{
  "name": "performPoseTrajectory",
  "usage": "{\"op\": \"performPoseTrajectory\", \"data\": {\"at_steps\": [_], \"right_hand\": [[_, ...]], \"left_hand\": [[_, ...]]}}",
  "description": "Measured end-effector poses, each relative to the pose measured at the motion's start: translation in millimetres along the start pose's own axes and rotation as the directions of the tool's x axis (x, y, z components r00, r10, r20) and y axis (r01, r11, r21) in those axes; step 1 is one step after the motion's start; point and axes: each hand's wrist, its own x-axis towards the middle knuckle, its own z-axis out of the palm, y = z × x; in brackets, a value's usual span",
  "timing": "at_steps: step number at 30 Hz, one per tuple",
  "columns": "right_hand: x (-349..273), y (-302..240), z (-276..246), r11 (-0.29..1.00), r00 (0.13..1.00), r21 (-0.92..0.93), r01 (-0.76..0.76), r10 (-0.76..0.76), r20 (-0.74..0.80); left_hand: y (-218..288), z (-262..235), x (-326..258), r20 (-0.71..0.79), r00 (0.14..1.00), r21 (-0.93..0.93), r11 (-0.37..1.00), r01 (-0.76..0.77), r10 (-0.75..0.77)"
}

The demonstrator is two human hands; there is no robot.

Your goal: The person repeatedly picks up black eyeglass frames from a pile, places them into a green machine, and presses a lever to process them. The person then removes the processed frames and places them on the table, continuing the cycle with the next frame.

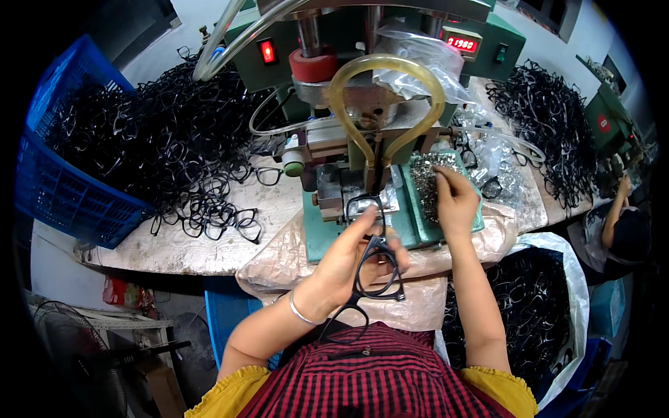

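Note:
In my left hand (341, 268) are black eyeglass frames (383, 296), at least two, gripped between thumb and fingers. One hangs below the palm, and another rim reaches up to the metal block (380, 203) under the press's narrow head (376, 174). My right hand (458, 205) reaches into a green tray (481, 223) of small shiny metal parts (424, 181). Its thumb and forefinger are pinched at the parts; whatever lies between the fingertips is too small to make out.
A green press (279, 52) with a looped tan hose (437, 83) stands ahead. Piles of black frames lie left (167, 111) and right (550, 125). A blue crate (77, 195) sits at left. A white sack (578, 292) of frames stands right; another person (620, 223) works beyond.

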Motion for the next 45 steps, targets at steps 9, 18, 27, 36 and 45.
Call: {"op": "performPoseTrajectory", "data": {"at_steps": [9,18,27,36,45], "right_hand": [[-27,27,-19,0.908,0.94,0.349,-0.233,0.302,-0.156],[-14,-12,-9,0.92,0.977,0.33,-0.213,0.211,0.042],[-38,-1,-42,0.994,0.994,-0.105,0.014,-0.026,-0.11],[-9,-98,-15,0.971,0.955,0.182,0.156,-0.195,0.222],[-26,-102,39,0.79,0.99,0.599,-0.132,0.079,0.115]], "left_hand": [[5,-5,-61,-0.135,0.986,0.675,0.719,0.166,-0.1],[132,-66,-156,-0.021,0.432,0.848,0.245,-0.471,0.902],[75,-268,-100,0.052,0.26,0.805,-0.194,0.561,0.964],[107,-147,-53,-0.257,0.401,0.94,0.323,-0.106,0.879],[34,-134,-50,-0.451,0.53,0.49,0.696,-0.525,0.718]]}}
